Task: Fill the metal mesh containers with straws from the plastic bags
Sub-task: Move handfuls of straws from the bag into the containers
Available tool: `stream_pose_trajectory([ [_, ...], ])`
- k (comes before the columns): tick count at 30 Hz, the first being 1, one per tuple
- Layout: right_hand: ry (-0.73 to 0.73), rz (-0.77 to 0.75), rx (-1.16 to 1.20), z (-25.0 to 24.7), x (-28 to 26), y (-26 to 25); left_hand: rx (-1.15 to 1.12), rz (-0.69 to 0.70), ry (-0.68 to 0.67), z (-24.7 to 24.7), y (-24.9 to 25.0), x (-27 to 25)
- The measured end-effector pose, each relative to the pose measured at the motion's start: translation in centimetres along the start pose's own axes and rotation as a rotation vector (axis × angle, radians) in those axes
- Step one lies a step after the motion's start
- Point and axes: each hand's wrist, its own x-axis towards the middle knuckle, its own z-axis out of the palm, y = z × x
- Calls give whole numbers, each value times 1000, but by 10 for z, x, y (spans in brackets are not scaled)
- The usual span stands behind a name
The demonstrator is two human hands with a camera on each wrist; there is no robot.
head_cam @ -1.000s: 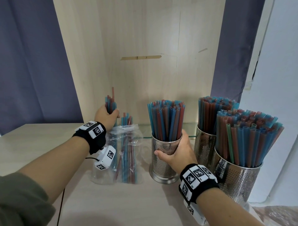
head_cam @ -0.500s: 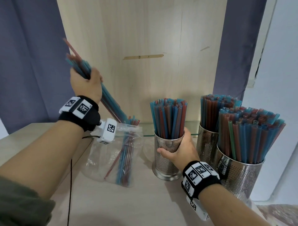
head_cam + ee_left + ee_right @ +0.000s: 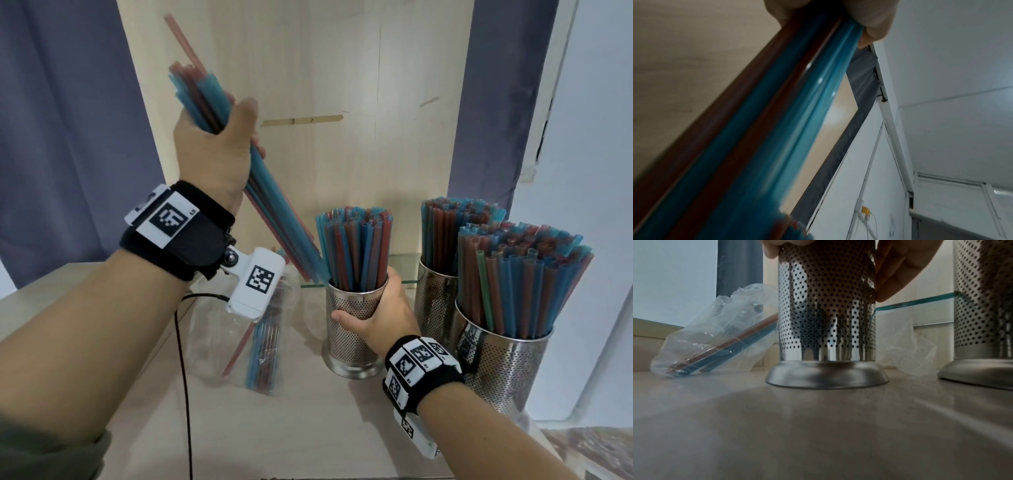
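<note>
My left hand [image 3: 219,150] grips a bundle of blue and red straws [image 3: 274,212] held high and tilted, its lower ends close to the left rim of a metal mesh container [image 3: 349,329]. The left wrist view shows the same straws [image 3: 760,129] running from my fingers [image 3: 869,21]. That container is packed with upright straws, and my right hand [image 3: 380,315] holds its wall. In the right wrist view the container [image 3: 826,305] stands on the table between my fingers [image 3: 898,272]. A clear plastic bag [image 3: 263,335] with a few straws lies left of it, also visible as the bag [image 3: 711,340] low on the table.
Two more mesh containers [image 3: 503,370] [image 3: 435,305] full of straws stand at the right, near the table's edge. A wooden panel [image 3: 308,102] rises behind, flanked by dark curtains [image 3: 68,137]. An empty crumpled bag [image 3: 904,344] lies behind the held container. A black cable [image 3: 185,377] runs across the table.
My left hand has pulled the straw bundle up out of the bag and swung it right, its lower ends now by the container's rim. The right hand has stayed on the container.
</note>
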Motion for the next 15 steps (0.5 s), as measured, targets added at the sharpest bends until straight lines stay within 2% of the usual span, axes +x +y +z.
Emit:
stream_pose_trajectory([
  [5, -2, 0, 0, -5, -4, -7, 55, -9, -64, 18, -10, -14],
  [10, -6, -8, 17, -9, -5, -11, -8, -81, -1, 33, -15, -22],
  [15, -12, 2, 17, -8, -4, -7, 108, -34, -49, 35, -29, -30],
])
